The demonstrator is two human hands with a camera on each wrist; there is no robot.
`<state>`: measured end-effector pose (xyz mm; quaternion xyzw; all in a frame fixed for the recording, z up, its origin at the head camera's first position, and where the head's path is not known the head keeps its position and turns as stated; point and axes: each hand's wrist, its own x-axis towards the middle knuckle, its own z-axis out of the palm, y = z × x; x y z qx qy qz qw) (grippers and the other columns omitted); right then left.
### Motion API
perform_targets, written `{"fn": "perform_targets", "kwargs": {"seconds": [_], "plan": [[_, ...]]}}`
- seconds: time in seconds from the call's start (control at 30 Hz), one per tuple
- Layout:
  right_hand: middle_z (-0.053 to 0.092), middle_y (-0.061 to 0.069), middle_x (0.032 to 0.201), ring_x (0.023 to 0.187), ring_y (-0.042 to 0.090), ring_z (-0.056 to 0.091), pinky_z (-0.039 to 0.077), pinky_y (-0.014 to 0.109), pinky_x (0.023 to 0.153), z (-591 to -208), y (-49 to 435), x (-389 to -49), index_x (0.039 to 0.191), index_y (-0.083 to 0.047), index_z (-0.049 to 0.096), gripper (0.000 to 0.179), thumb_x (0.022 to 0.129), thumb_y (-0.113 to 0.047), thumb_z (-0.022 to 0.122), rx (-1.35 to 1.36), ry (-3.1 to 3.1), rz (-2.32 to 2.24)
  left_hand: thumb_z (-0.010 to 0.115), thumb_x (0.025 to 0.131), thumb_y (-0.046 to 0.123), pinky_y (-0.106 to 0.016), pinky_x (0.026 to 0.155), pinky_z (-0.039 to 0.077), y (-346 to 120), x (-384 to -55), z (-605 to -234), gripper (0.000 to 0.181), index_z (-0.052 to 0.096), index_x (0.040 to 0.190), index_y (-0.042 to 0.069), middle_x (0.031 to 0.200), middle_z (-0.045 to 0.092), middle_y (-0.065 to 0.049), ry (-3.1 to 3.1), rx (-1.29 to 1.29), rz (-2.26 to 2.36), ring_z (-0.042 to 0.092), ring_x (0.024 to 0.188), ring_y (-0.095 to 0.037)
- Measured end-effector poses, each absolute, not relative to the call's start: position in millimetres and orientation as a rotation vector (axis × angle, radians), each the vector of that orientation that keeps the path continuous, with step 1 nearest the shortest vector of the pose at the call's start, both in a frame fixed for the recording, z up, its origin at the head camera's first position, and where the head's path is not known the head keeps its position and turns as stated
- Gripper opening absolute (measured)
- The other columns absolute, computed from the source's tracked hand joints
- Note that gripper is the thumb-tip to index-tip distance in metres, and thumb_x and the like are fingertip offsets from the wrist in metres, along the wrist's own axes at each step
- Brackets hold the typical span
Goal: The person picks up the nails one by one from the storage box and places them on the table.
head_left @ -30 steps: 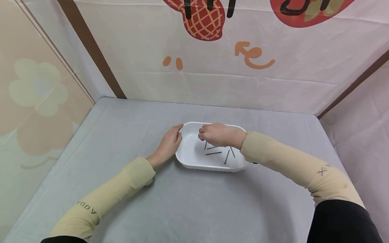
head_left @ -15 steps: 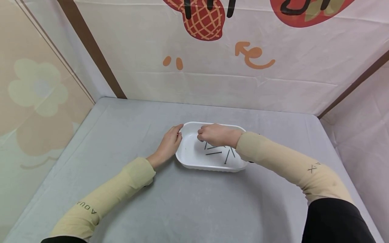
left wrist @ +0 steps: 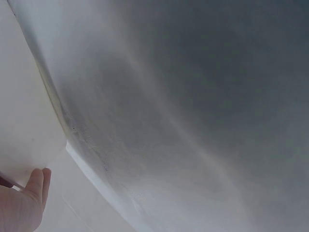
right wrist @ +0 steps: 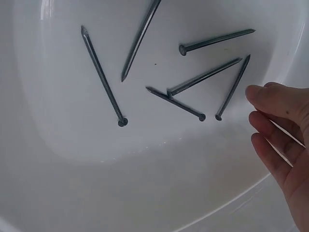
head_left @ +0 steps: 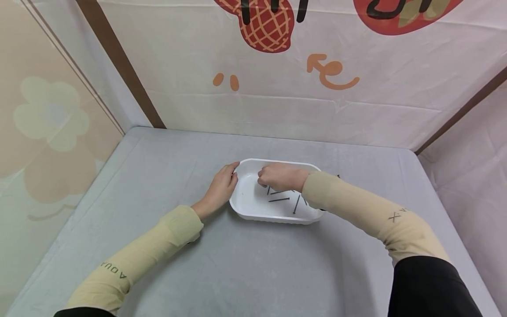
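Observation:
A white oval tray (head_left: 246, 200) stands on the table with several long dark nails in it. My left hand (head_left: 218, 189) is at the tray's left rim; in the left wrist view its thumb and fingers (left wrist: 35, 183) pinch a thin edge between them. Over the tray's far middle part is my right hand (head_left: 282, 176), with bent fingers. The right wrist view has that hand (right wrist: 285, 121) at the right, fingertips just beside a nail (right wrist: 233, 88), nothing visible between them. A separate nail (right wrist: 102, 77) lies farther left.
Grey cloth covers the table (head_left: 253, 264). Behind it hangs a printed fabric wall (head_left: 257, 114), with more fabric panels at the left and right sides. The right sleeve (head_left: 356, 202) passes over the tray's right end.
My right forearm and elbow have swung left and inward, so the sleeve covers more of the tray's right end. The right hand shifted only slightly; the left hand stayed at the rim.

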<state>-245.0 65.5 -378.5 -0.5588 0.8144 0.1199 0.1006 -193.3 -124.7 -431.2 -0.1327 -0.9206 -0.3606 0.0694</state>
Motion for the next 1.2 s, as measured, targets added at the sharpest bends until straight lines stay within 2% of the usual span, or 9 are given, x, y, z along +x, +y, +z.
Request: {"fn": "perform_targets", "kwargs": {"seconds": [0.23,0.6,0.8,1.03,1.2], "plan": [[0.064,0.001,0.086,0.077,0.015,0.057,0.047,0.026,0.070,-383,66,-248,0.088,-0.011,0.068,0.021,0.078,0.006,0.060,-1.643,2.404,0.402,0.038,0.094,0.005,-0.035,0.084,0.048,-124,-194,-431,0.038,0.041,0.131,-0.005,0.113,0.054,-0.019,-2.768,-0.397,-1.086,0.055,0.099,-0.025],[0.061,0.000,0.081,0.069,0.015,0.048,0.044,0.026,0.064,-391,61,-253,0.082,-0.012,0.066,0.010,0.079,-0.002,0.064,-1.640,2.399,0.442,0.038,0.095,0.006,-0.035,0.085,0.048,-125,-194,-429,0.038,0.041,0.131,-0.005,0.115,0.053,-0.020,-2.784,-0.390,-1.087,0.054,0.101,-0.025],[0.059,-0.001,0.074,0.065,0.015,0.045,0.042,0.027,0.061,-393,59,-255,0.075,-0.011,0.064,0.016,0.075,0.004,0.063,-1.651,2.398,0.459,0.037,0.095,0.007,-0.035,0.083,0.048,-125,-193,-429,0.038,0.041,0.131,-0.005,0.113,0.054,-0.020,-2.787,-0.393,-1.092,0.055,0.098,-0.025],[0.049,-0.003,0.065,0.059,0.014,0.040,0.040,0.028,0.056,-397,58,-258,0.065,-0.012,0.057,0.022,0.071,0.009,0.061,-1.667,2.402,0.412,0.037,0.095,0.007,-0.034,0.083,0.048,-125,-194,-430,0.038,0.040,0.131,-0.005,0.113,0.054,-0.020,-2.796,-0.390,-1.088,0.054,0.098,-0.024],[0.052,-0.002,0.066,0.059,0.014,0.040,0.040,0.028,0.056,-397,57,-259,0.065,-0.012,0.056,0.021,0.071,0.008,0.062,-1.665,2.397,0.413,0.037,0.095,0.006,-0.034,0.083,0.048,-124,-194,-429,0.038,0.040,0.131,-0.005,0.113,0.054,-0.020,-2.795,-0.386,-1.087,0.055,0.099,-0.024]]}}
